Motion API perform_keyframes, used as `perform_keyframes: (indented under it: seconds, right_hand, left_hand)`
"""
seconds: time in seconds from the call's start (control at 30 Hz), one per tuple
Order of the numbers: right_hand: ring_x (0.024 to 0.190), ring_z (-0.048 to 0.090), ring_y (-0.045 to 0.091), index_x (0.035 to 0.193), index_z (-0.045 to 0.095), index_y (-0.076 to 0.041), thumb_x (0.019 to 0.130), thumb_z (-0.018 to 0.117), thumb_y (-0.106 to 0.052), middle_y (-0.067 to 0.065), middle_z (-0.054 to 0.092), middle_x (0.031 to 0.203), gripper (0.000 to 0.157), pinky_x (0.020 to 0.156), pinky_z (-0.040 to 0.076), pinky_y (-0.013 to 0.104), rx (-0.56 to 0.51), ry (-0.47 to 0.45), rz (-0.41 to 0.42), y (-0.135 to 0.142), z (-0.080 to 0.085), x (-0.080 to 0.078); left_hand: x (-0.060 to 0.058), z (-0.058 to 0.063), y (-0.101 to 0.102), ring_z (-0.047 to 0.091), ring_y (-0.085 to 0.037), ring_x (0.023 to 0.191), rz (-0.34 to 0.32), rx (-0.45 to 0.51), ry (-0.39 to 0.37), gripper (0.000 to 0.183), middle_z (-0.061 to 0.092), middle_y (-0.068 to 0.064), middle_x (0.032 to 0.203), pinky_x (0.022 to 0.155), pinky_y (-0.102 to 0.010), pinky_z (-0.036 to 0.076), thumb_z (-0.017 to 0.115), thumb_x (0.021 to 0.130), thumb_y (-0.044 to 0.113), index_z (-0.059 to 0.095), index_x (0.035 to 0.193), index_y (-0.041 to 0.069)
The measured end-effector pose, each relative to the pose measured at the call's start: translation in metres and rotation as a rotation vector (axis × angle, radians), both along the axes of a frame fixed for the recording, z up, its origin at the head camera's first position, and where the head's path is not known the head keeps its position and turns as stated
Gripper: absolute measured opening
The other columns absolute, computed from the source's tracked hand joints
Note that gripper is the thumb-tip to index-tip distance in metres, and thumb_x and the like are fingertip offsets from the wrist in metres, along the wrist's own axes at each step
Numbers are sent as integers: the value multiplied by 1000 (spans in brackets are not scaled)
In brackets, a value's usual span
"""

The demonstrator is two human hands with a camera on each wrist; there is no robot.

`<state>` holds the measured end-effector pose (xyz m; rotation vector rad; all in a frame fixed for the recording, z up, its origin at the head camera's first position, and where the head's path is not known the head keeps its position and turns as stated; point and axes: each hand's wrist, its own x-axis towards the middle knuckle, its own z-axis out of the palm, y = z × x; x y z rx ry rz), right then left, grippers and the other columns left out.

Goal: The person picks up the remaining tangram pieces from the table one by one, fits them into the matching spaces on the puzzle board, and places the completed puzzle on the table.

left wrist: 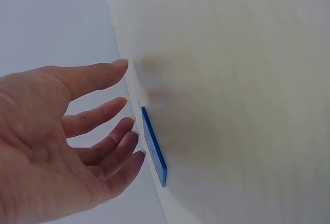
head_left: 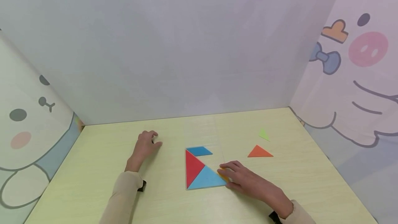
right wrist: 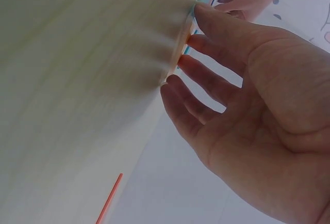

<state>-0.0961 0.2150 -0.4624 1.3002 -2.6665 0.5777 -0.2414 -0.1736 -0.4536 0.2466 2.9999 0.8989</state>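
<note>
Flat tangram pieces lie on the table. A red triangle (head_left: 193, 168), a light blue triangle (head_left: 207, 179) and a blue parallelogram (head_left: 199, 151) are set together in the middle. Over their right side, my right hand (head_left: 247, 180) holds a yellow piece (head_left: 223, 176) between thumb and fingers, against the light blue triangle's sloping edge; the fingers hide most of it. My left hand (head_left: 146, 146) hovers over the table to the left, fingers loosely bent and nothing in them. Beyond its fingertips, the left wrist view shows the blue parallelogram (left wrist: 154, 149) edge-on.
An orange-red triangle (head_left: 259, 151) lies right of the group, with a small light green triangle (head_left: 264, 134) behind it. A pale wall (head_left: 186, 51) borders the wood-grain table (head_left: 93, 168) at the back, and cartoon-printed panels (head_left: 351, 89) stand at both sides.
</note>
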Motion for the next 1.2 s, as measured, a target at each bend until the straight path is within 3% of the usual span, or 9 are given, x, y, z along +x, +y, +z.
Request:
perform_keyframes:
  seconds: [0.4, 0.8, 1.2]
  right_hand:
    - [120, 54, 31, 135, 62, -3, 92, 76, -8, 14, 59, 135, 45, 92, 55, 35, 3, 6, -5, -1, 0, -1]
    - [122, 53, 30, 136, 61, -4, 94, 75, -9, 13, 58, 137, 45, 93, 55, 35, 5, -23, -17, 0, -1, 1]
    - [122, 53, 30, 137, 61, -4, 94, 74, -9, 14, 58, 137, 46, 93, 54, 35, 5, -25, -14, -1, -1, 0]
  left_hand:
    - [-4, -7, -16, 46, -50, 117, 59, -19, -63, 49, 48, -37, 127, 93, -62, 48, 73, 94, 19, 57, 132, -7]
    - [0, -4, -25, 39, -53, 125, 57, 10, -116, 48, 41, -39, 134, 99, -68, 43, 66, 99, 15, 50, 137, -9]
    - [-1, -4, -32, 40, -52, 124, 60, 9, -122, 48, 42, -39, 132, 100, -66, 44, 64, 101, 14, 48, 136, -15]
